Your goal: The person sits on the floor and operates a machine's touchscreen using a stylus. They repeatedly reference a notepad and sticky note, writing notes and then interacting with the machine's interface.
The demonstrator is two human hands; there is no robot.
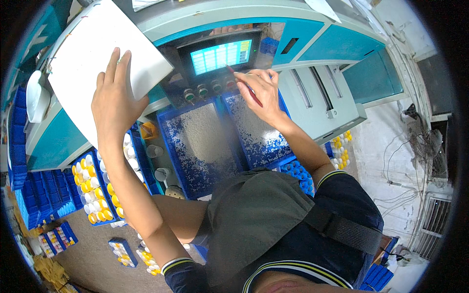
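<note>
A slim dark-red pen is pinched in my right hand, its tip at the lower edge of a lit touchscreen. Round push buttons sit on the dark panel below that screen. My left hand lies with fingers stretched out on a large white sheet or board, tilted at the upper left. Two blue trays with many small white pieces in them stand beneath the panel, between my forearms.
Racks of white and yellow round containers stand at the left, beside stacked blue bins. Teal machine doors and a pale ledge with metal rails are at the right. Loose cables hang along the wall.
</note>
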